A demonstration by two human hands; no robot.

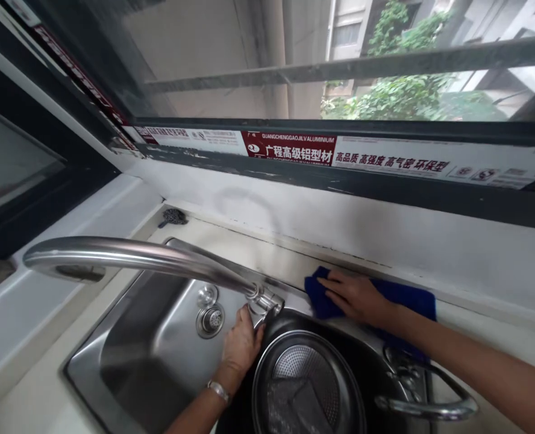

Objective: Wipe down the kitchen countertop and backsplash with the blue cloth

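- Fingers of my right hand lie flat and pressed together on top of a blue cloth, which bunches out past the fingertips and trails behind my palm, so the hand is pressing it down rather than pinching it.
- My right hand holds that cloth against the cream countertop, just behind the sink.
- My left hand is down at the faucet base, fingers reaching up to it; I can't tell whether they're closed around it.
- Below the window's printed aluminium-frame label, the white wall rises behind the countertop.
- A stainless steel sink sits beside my left hand, with a dark round pan in the right-hand bowl, below my right hand.
- A curved steel faucet spout arches left over the sink.
- A small dark scrubber lies at the far corner of the countertop.
- A drain strainer sits just beside my left fingers.
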